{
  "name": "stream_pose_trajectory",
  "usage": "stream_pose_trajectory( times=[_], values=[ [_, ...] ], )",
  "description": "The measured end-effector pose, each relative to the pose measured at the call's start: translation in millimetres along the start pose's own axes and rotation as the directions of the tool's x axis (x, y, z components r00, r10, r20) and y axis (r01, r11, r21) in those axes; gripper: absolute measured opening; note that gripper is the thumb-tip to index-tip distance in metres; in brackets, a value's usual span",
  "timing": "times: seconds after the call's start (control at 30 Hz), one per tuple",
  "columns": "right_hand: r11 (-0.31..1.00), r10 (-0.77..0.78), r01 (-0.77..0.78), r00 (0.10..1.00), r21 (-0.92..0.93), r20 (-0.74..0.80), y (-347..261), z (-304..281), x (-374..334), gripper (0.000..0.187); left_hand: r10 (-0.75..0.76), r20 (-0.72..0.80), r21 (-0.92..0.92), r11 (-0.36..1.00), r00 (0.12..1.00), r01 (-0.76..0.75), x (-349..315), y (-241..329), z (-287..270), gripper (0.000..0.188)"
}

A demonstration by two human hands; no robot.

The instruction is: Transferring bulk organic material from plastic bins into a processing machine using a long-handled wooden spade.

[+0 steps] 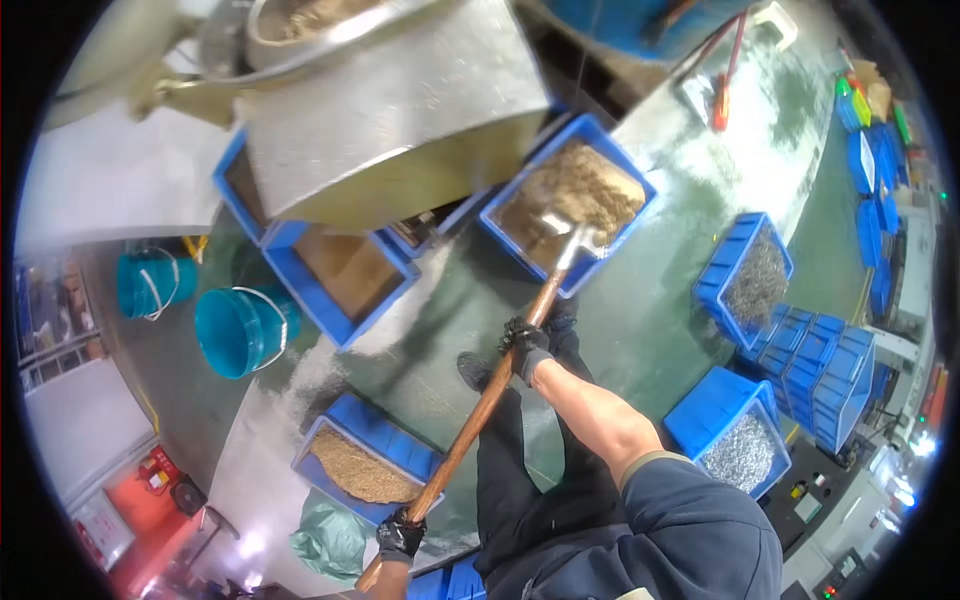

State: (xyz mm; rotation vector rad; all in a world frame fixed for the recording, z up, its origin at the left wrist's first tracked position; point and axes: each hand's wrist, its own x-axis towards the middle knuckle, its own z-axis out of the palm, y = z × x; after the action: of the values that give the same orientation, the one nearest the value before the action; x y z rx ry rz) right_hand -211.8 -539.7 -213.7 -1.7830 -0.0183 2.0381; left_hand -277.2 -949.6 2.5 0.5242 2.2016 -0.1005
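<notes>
A shovel (485, 408) with a long wooden handle runs diagonally from the lower left up to a blue bin (497, 213). Its metal blade sits on brown granular material (600, 195) in that bin, partly hidden by it. My right hand (525, 347), in a black glove, is closed around the handle's middle, short of the bin. Lower down, near the handle's end, my left hand (401, 537) grips it, gloved in black too. Beside my left hand lies another blue bin (375, 428) holding light brown grains, with a crumpled green plastic bag (328, 540) close by.
A large metal machine chute (390, 110) overhangs blue bins (340, 325) at upper left. Two teal buckets (225, 335) stand left. On the right are bins of metal pieces (757, 280) and stacked blue crates (810, 370). A red-handled tool (721, 105) lies beyond.
</notes>
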Motion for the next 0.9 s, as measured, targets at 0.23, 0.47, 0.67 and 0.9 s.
stream_pose_trajectory(
  times=[0.23,0.47,0.67,0.9],
  values=[
    [0.999,-0.032,0.033,0.998,-0.025,0.052,-19,43,-183,0.014,0.060,-0.131,0.159,0.986,0.990,-0.038,-131,-13,-121,0.024],
    [0.999,-0.030,0.025,0.991,0.034,0.127,-30,72,-297,0.014,0.167,-0.153,0.159,0.977,0.974,-0.143,-213,-39,-230,0.024],
    [0.991,-0.036,0.069,0.962,-0.112,0.272,-49,90,-331,0.013,0.326,-0.190,0.319,0.913,0.926,-0.256,-242,-40,-318,0.026],
    [0.964,0.072,0.014,0.948,-0.266,0.309,-89,124,-390,0.016,0.327,-0.126,0.215,0.931,0.937,-0.296,-232,-35,-373,0.030]
  ],
)
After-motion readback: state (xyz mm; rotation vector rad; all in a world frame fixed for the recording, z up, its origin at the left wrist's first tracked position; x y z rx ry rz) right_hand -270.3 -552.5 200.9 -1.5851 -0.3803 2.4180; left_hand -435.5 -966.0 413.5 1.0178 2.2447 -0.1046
